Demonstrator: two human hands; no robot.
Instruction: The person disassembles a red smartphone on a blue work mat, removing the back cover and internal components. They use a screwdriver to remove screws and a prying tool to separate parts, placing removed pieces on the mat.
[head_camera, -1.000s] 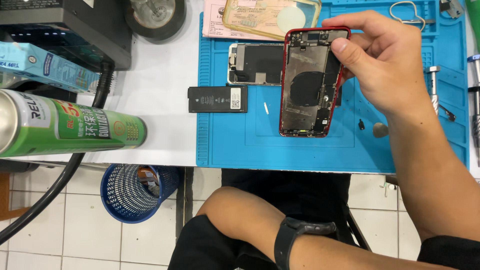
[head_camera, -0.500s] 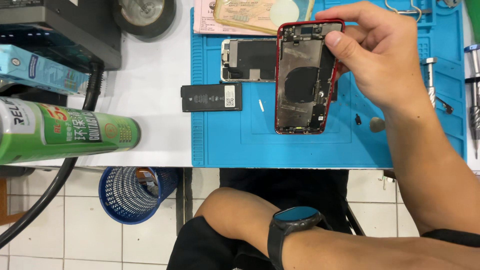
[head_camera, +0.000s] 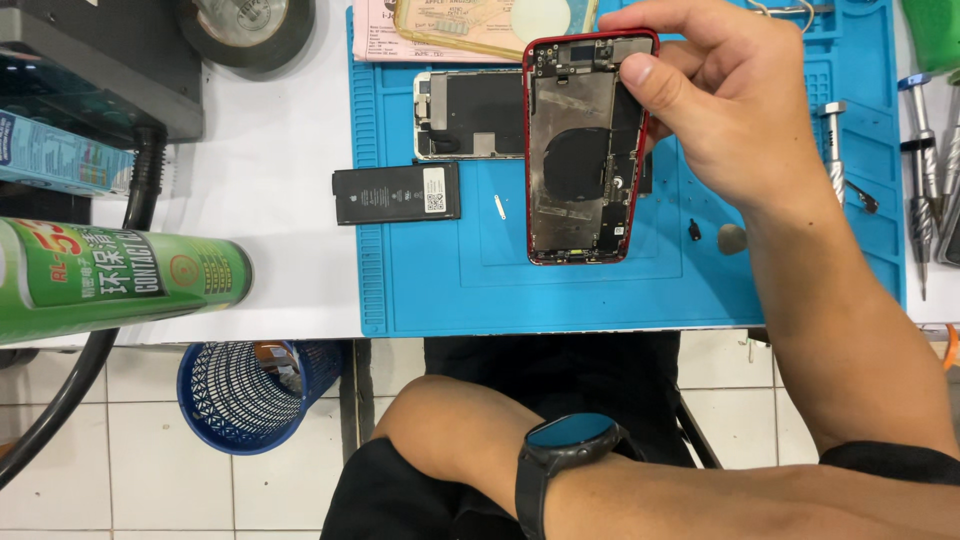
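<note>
**Opened red phone held over the blue mat**

Nearest, the left forearm with a dark wristwatch (head_camera: 570, 445) lies across the lap; its hand is out of view. The right hand (head_camera: 735, 105) pinches the red phone housing (head_camera: 585, 150) by its upper right edge (thumb on the inside), above the blue mat (head_camera: 440, 280). A black battery (head_camera: 397, 193) straddles the mat's left edge; a detached screen (head_camera: 468, 115) lies at the far edge, touching the housing's left side.

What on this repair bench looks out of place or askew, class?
The black battery lies half off the blue mat, straddling its left edge onto the white table. The green spray can lies on its side at the table's front edge. The right hand holds the opened red phone.
</note>
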